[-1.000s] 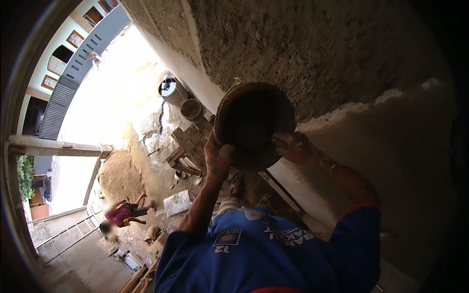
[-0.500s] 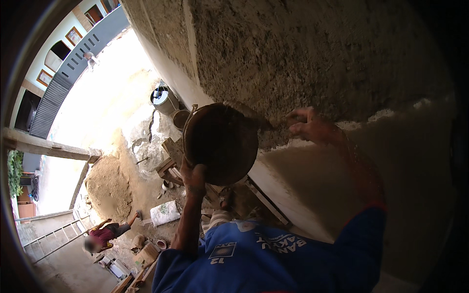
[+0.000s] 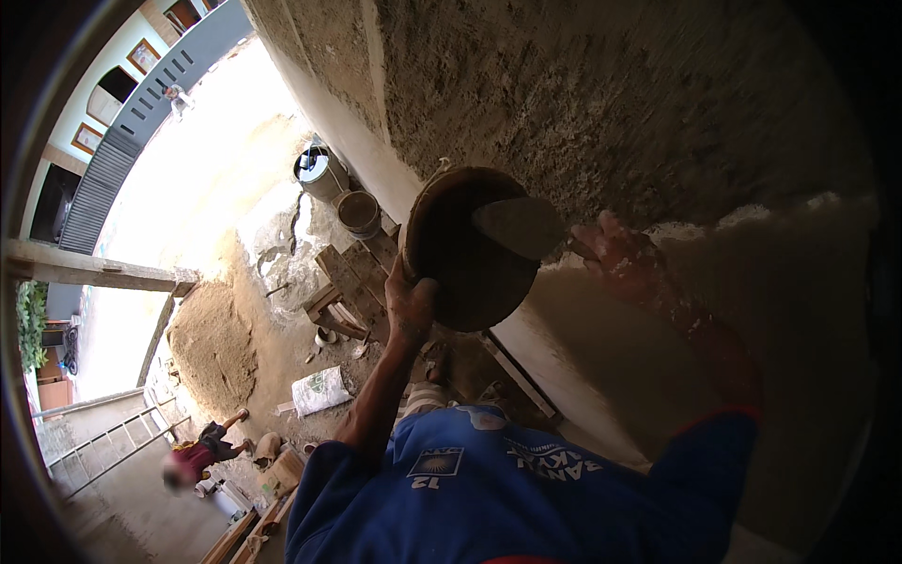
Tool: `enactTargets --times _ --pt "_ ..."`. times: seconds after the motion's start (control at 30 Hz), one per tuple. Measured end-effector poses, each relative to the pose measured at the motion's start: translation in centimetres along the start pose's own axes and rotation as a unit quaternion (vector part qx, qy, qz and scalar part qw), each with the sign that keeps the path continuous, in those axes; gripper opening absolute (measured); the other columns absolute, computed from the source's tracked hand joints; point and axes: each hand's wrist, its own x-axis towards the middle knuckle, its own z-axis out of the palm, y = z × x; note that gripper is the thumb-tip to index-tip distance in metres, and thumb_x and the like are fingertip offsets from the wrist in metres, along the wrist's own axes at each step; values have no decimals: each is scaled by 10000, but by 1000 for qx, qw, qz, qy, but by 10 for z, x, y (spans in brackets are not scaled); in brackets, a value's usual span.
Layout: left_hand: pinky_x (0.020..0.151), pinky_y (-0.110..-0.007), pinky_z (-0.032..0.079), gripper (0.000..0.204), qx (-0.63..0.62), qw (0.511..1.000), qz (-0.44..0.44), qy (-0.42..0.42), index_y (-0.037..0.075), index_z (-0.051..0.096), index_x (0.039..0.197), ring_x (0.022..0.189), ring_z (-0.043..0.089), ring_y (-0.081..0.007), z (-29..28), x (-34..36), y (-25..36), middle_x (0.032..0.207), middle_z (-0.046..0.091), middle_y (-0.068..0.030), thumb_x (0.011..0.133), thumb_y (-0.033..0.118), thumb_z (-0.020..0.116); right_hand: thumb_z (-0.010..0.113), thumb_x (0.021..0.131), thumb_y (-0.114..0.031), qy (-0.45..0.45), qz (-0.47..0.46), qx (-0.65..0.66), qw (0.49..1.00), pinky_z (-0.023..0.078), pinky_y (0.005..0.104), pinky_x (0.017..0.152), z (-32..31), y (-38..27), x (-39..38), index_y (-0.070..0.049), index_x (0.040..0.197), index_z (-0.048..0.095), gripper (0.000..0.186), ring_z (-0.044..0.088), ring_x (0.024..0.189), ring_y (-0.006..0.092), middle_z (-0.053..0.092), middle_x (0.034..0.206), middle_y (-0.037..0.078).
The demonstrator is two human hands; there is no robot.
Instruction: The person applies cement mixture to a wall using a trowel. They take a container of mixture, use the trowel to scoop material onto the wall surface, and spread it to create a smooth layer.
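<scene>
My left hand (image 3: 409, 305) grips the rim of a round dark bucket (image 3: 470, 291), which is tilted so its dim inside shows. My right hand (image 3: 615, 258) is closed on the handle of a trowel, its pale, blurred blade (image 3: 515, 226) over the bucket's mouth. Above and right of my hands is a wall with rough mortar (image 3: 573, 113), bordered by a lighter, smoother band (image 3: 601, 320). How much mortar is in the bucket is too dark to tell.
Below stand wooden scaffold boards (image 3: 352, 282), a water drum (image 3: 319, 174), a second bucket (image 3: 357, 214), a sand pile (image 3: 211, 348) and a white sack (image 3: 319, 393). A co-worker (image 3: 197, 456) in maroon is at lower left, near a ladder (image 3: 113, 442). Another person (image 3: 177, 103) is outside.
My right hand left the bucket, rose toward the wall and is now farther right, the trowel blade back over the bucket. The bucket dipped left, then returned. The co-worker moved lower left.
</scene>
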Motion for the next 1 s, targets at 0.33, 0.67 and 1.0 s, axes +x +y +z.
enactTargets --times 0.33,0.67,1.0 --pt "863 -325 496 597 74 993 49 -74 -46 517 1273 927 631 -200 26 8 35 1027 674 -158 690 80 494 620 794 -233 143 -153 -282 936 495 351 692 113 -21 22 -125 1198 538 426 560 848 196 549 868 49" --pt "869 -345 499 607 80 992 53 -77 -39 518 1277 953 643 -229 41 8 46 1039 674 -179 680 70 506 593 814 -164 42 26 -473 879 477 302 793 66 -1 24 -129 1081 560 272 546 921 173 582 904 44" --pt "865 -373 504 594 173 984 20 -44 -22 532 1261 942 665 -244 33 4 42 1004 685 -198 682 110 517 589 864 -275 7 -111 54 992 505 383 906 144 7 30 -135 1236 556 398 610 1007 235 628 1097 73"
